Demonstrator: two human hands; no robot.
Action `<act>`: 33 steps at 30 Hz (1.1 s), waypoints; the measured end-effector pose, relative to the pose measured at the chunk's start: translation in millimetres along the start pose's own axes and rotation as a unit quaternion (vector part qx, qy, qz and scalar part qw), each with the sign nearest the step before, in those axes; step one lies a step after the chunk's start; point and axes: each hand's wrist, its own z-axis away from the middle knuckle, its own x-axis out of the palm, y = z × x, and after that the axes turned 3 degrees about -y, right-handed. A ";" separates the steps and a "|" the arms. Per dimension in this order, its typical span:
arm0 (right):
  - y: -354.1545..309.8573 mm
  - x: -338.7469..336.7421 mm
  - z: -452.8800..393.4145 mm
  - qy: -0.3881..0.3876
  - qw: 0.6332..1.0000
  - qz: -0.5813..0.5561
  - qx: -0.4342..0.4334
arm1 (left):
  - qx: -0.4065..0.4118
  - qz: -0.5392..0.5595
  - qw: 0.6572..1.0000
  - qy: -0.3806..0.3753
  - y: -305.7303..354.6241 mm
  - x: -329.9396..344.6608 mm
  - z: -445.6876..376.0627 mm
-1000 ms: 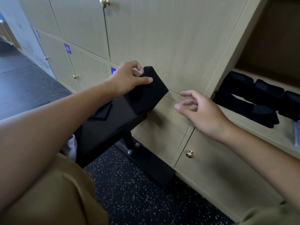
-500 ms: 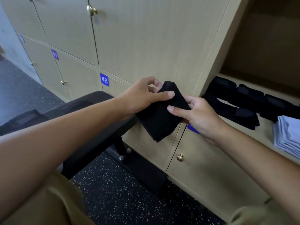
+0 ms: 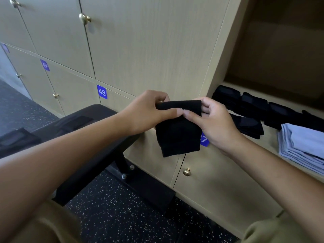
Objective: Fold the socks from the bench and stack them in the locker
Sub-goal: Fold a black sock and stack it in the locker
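Black padding covers the desk (image 3: 91, 120) at our left, its end butting close to the locker doors below the blue 48 plate (image 3: 101, 91). Flat dark pieces (image 3: 73, 122) lie on its top, too dim for us to name. Past the desk's end our left hand (image 3: 149, 111) and right hand (image 3: 213, 120) meet in mid-air, thumbs almost touching; the fingers of both are curled round the folded top edge of a black sock (image 3: 178, 135), which hangs free before the door seam. To the right, the open locker (image 3: 273, 50) holds a row of folded black socks (image 3: 245, 106) near its front edge and a light blue stack (image 3: 303, 142) beyond, with bare shelf behind.
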 end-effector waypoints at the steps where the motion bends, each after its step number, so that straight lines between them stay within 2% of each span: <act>1: 0.2 -0.5 0.2 -0.006 1.000 0.017 -0.005 | 0.003 -0.004 1.000 -0.008 1.1 1.4 0.7; 6: -2.3 -4.4 4.3 -0.010 1.000 0.009 0.000 | 0.003 -0.008 1.000 -0.022 5.6 1.6 3.5; 11: -2.8 -12.5 6.9 -0.073 0.995 -0.020 0.063 | -0.023 0.067 0.996 0.057 5.8 1.0 2.6; 14: -0.8 -17.6 8.9 -0.086 0.994 -0.013 0.071 | -0.032 0.111 0.990 0.080 7.8 -0.9 4.2; 17: -2.3 -22.7 11.9 -0.063 0.995 -0.015 0.069 | -0.010 0.087 0.993 0.080 7.7 -3.8 6.2; 21: -7.1 -28.7 16.3 -0.015 0.996 -0.049 0.067 | 0.057 0.001 0.998 0.022 10.6 -3.5 7.2; 26: -7.6 -38.7 21.6 0.076 0.993 -0.088 0.024 | 0.042 0.078 0.995 -0.044 16.7 5.7 11.5; 30: -0.2 -42.1 23.0 0.129 0.991 -0.041 0.006 | 0.030 0.118 0.992 -0.040 20.1 15.4 11.5; 33: -1.4 -41.9 26.5 0.118 0.993 0.005 -0.012 | 0.026 0.137 0.990 -0.022 20.5 21.2 9.7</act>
